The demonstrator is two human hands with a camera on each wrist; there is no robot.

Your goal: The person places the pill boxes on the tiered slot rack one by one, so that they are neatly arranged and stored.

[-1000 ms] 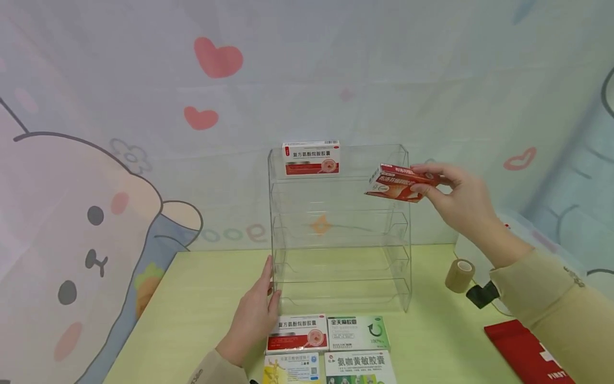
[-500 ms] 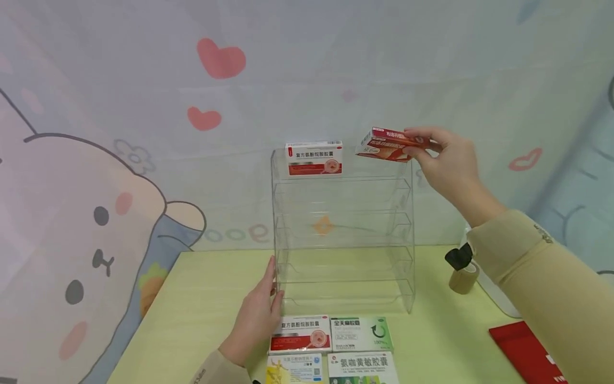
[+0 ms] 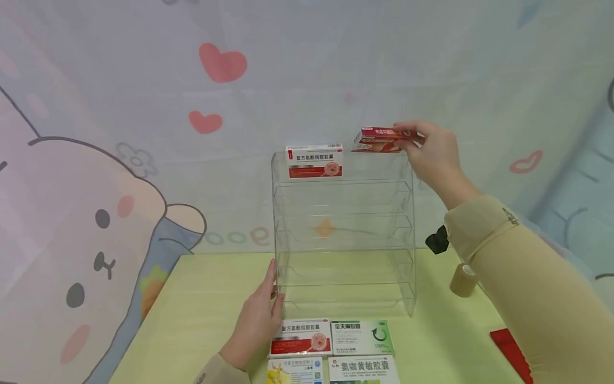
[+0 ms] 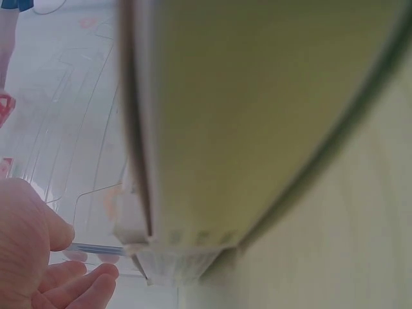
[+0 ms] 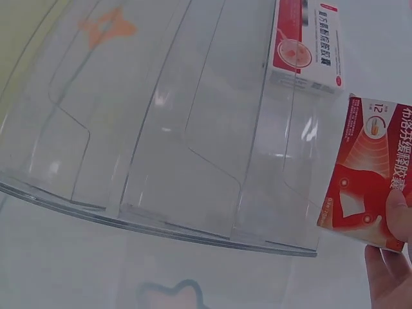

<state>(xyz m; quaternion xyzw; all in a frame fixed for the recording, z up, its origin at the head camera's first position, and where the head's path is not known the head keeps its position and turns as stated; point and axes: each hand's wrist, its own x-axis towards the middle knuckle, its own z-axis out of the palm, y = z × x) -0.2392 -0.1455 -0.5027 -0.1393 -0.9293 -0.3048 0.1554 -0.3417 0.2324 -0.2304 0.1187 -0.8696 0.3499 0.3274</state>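
Red box [image 3: 376, 139], pinched in R hand [image 3: 431, 153], rack [image 3: 343, 233] 1 o'clk: tilt may snag edge; L hand [image 3: 256, 320] pinches 8 o'clk side.

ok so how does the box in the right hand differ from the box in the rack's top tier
The held box is tilted in the right hand, while the shelved box sits in the rack. The held box's front is mostly red; the shelved box's is white above a red band. Both are red-and-white printed boxes.
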